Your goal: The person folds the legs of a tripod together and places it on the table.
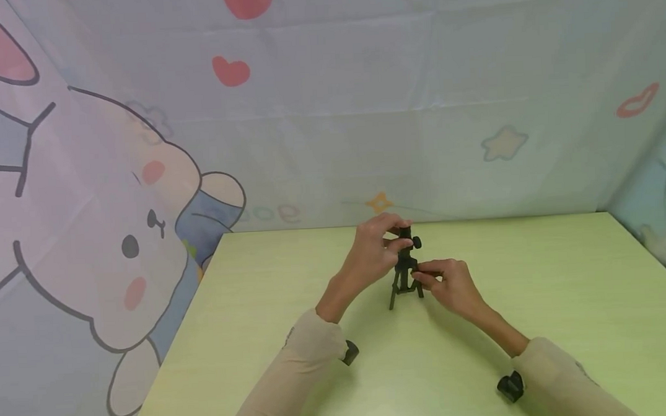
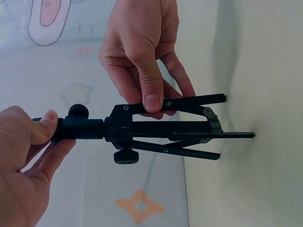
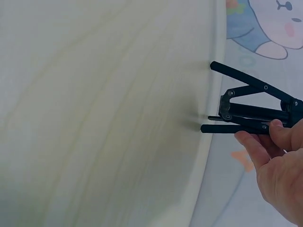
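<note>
A small black tripod (image 1: 405, 278) stands near the table's back edge, its legs partly spread. My left hand (image 1: 378, 246) pinches the top of its post between thumb and fingers, just beside a round knob (image 1: 417, 242). Lower down, my right hand (image 1: 448, 283) pinches one leg between thumb and fingertips. Hinged braces (image 2: 208, 113) join the legs to the centre column in the left wrist view, where a second knob (image 2: 126, 156) also shows. From the right wrist, the tripod's upper part is out of frame, and one leg (image 3: 236, 75) angles away from the column.
The pale yellow-green table (image 1: 538, 311) extends around both arms. Behind it hangs a cloth backdrop (image 1: 330, 140) printed with a rabbit, hearts and stars. Each wrist carries a small black camera, one at the left sleeve (image 1: 316, 342), the other at the right sleeve (image 1: 552, 366).
</note>
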Available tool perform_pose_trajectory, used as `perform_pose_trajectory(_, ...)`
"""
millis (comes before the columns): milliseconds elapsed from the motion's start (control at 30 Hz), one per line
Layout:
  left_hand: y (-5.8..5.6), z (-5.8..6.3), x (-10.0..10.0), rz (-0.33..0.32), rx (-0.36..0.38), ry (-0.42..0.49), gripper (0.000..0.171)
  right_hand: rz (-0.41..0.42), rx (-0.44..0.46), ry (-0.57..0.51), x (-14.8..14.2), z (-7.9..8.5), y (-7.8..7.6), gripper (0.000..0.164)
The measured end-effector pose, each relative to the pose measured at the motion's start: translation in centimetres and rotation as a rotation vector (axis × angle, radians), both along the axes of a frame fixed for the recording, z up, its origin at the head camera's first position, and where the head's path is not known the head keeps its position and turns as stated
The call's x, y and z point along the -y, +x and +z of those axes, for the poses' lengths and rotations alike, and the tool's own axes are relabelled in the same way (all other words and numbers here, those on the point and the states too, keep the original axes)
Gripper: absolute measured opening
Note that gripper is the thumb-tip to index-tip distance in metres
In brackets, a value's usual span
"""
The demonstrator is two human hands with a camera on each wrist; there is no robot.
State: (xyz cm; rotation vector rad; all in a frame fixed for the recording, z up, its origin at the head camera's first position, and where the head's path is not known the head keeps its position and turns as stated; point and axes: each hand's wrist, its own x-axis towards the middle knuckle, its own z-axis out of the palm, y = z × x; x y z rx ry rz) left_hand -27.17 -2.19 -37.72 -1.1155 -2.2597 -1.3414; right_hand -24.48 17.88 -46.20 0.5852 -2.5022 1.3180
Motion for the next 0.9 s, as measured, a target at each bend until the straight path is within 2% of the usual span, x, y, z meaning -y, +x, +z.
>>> perform_pose_trajectory(267,0.03,-0.06,0.01,-0.018,-0.005,0.021,0.021,0.011,0.018,-0.04,-0.19,-0.28,-0.06,0.015)
perform_pose_trajectory(467,-0.04,-0.11,0.14,-0.022,0.01,0.032,0.021,0.01,0.004,-0.004,-0.2,-0.22,-0.2,0.011)
perform_pose_trajectory(733,-0.24,-0.47,0.23,-0.012,-0.002,0.012,0.022,0.036,0.062,0.006,-0.64,-0.12,-0.51,0.01)
perform_pose_trajectory(900,-0.2,-0.58,0.29,-0.013,-0.01,0.009,0.024,0.053,0.051,0.016,-0.87,-0.28,-0.59,0.011)
